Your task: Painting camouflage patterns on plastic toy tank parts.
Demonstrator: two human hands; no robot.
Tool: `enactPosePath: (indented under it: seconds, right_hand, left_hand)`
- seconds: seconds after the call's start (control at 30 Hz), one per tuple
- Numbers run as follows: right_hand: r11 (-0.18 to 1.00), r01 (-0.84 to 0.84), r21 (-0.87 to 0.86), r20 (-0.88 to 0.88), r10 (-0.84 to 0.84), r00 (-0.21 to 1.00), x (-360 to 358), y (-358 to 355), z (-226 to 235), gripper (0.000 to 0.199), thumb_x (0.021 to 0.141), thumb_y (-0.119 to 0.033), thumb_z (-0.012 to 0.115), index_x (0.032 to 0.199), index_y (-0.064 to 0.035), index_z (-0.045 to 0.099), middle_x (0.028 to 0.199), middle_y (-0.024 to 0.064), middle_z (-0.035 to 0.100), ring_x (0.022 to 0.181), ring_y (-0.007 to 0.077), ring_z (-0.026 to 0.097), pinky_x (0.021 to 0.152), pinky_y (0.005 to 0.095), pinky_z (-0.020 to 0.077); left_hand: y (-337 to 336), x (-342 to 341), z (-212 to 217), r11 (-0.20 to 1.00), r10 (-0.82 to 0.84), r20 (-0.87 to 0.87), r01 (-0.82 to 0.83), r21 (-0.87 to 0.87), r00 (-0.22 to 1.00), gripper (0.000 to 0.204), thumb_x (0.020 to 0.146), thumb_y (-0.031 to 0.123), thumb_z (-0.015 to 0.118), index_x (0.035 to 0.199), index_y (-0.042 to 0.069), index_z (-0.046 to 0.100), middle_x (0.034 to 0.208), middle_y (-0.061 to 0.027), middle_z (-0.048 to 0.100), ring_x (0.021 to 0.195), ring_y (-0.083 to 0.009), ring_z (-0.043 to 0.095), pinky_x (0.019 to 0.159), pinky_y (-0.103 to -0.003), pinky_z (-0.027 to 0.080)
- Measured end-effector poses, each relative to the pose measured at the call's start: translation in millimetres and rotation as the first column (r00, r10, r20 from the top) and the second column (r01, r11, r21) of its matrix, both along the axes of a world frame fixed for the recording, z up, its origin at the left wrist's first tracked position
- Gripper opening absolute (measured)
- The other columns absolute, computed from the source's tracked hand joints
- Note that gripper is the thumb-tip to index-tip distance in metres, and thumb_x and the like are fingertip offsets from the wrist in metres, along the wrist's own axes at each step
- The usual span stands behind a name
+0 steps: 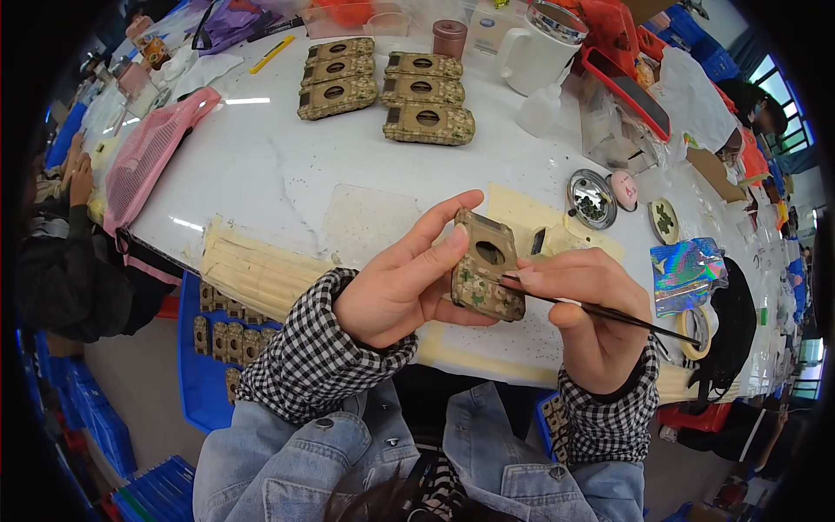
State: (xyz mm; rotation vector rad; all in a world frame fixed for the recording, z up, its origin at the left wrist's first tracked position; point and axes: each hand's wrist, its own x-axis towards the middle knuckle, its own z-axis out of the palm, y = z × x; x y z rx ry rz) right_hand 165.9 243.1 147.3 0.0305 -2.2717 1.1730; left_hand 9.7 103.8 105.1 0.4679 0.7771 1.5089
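Note:
My left hand (387, 291) holds a camouflage-painted toy tank hull (489, 291) tilted up over the near edge of the table, thumb on its left side and fingers behind and below. The hull has a round hole in its top face. In my right hand (604, 304) is a pair of dark, slim tweezers (631, 320), gripped between thumb and fingers. Their tips touch or nearly touch the hull just below the hole; whether they pinch anything is too small to tell. Similar hulls (428, 123) stand in two rows farther back on the table.
To the right lie a round metal dish (591, 198) with small dark green bits, a small round tray (664, 220) with green pieces, a tape roll (698, 331) and a shiny pouch (687, 274). A white mug (535, 56) stands behind. A blue bin (198, 396) of hulls sits below left. Someone sits at left.

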Motion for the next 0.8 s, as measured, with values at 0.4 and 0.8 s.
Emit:
enactPosePath:
  seconds: [0.4,0.8]
  right_hand:
    - [0.941,0.339,-0.008,-0.187,-0.334,0.924,24,-1,3,0.020,0.092,-0.018,0.059,0.097,0.0012,0.063,0.087,0.0114,0.061,0.084,0.0203,0.057,0.077,0.0292,0.0446]
    - [0.640,0.604,0.474,-0.070,-0.657,0.751,40,28,-23,0.024,0.071,-0.001,0.074,0.094,-0.0024,0.067,0.079,0.0107,0.059,0.075,0.0257,0.057,0.066,0.0339,0.0457]
  left_hand:
    - [3,-4,-8,1.000,0.018,0.057,-0.017,-0.004,0.998,0.057,0.101,0.038,0.032,0.149,0.016,0.010,0.138,-0.0196,0.041,0.117,-0.0337,0.055,0.088,-0.038,0.057]
    - [3,-5,-18,0.996,0.094,0.130,-0.094,-0.002,0.987,0.051,0.102,0.031,0.031,0.148,0.013,0.015,0.137,-0.0261,0.039,0.120,-0.0390,0.050,0.088,-0.038,0.058]
